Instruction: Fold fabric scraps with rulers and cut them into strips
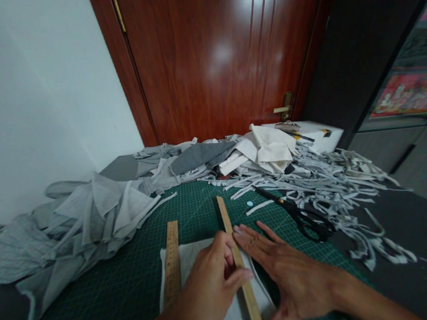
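Note:
A light grey piece of fabric [195, 250] lies flat on the green cutting mat [199, 210] in front of me. Across its right part runs a narrow wooden strip [224, 214], pointing away from me. My left hand [214, 277] grips this strip, fingers curled at one side and the thumb over it. Flat beside the strip rests my right hand [281, 265], fingers stretched out, fingertips touching the strip's right edge and the palm over the fabric's right margin. Along the fabric's left side lies a wooden ruler [172, 251], its near end hidden by my left arm.
Black scissors [299, 212] lie on the mat's right side near a small pale disc [249, 204]. Grey fabric [89, 214] is heaped at left. Thin cut strips [323, 184] pile up at right, with cloth scraps [205, 155] and a white box [325, 135] behind.

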`<state>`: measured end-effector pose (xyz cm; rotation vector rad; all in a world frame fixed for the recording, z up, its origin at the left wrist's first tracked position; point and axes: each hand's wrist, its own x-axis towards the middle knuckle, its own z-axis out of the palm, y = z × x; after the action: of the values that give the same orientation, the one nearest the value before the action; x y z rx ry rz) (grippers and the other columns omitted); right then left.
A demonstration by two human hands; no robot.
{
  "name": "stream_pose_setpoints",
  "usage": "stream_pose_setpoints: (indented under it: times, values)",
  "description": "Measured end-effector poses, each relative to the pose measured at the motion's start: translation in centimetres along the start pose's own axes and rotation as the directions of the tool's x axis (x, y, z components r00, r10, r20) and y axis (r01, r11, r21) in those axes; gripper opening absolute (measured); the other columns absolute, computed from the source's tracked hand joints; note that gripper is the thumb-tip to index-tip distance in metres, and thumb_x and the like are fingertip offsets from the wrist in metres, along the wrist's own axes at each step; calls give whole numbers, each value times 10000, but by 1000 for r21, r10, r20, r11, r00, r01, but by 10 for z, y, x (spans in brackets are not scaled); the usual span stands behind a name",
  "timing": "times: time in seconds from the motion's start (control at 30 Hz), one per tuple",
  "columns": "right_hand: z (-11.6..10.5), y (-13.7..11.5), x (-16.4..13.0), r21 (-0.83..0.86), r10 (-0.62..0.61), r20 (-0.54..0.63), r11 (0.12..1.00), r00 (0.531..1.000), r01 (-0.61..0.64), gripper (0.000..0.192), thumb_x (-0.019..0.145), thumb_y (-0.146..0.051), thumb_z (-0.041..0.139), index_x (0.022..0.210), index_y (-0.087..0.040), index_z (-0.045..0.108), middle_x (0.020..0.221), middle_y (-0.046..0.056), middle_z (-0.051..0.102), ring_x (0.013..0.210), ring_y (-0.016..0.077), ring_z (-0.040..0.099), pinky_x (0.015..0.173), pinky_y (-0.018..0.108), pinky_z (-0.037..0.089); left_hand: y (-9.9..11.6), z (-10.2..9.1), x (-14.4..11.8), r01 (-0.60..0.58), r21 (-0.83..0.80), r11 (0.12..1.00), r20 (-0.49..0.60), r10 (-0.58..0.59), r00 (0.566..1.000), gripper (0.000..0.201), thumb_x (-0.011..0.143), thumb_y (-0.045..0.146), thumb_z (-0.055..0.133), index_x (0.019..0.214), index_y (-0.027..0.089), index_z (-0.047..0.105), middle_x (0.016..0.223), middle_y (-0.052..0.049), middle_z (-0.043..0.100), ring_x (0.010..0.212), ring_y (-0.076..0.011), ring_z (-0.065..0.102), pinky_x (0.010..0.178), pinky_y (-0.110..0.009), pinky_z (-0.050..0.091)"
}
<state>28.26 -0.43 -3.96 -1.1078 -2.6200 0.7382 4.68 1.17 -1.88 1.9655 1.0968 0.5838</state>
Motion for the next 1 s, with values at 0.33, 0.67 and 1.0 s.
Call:
stream_pose_setpoints:
  times: [0.33,0.67,1.0]
  values:
    - [-5,-18,1,2,107,21,994,994,-107,1283,785,-755,779,1705,-285,17,1783,118,31,1635,380,5,1283,649,-91,-6,-6,-23,-137,188,973,166,106,980,534,898,131,588,1413,219,480,1399,-106,580,1296,-273,548,1139,-459,448]
    - [3,-23,2,-78,85,-84,993,993,-92,1252,754,-764,777,1715,-254,157,1785,105,127,1629,416,98,1299,651,-46,-1,-8,-23,-149,466,872,234,40,971,703,814,209,737,1485,153,535,1629,-156,465,1532,-357,373,1278,-566,311]
    - [-13,-23,-5,-78,202,-11,976,979,-202,1310,683,-708,845,1705,-193,209,1770,133,180,1614,453,146,1292,689,7,-17,10,-18,-359,577,734,311,209,927,813,885,286,695,1607,109,368,1711,-237,299,1592,-402,273,1275,-660,244]
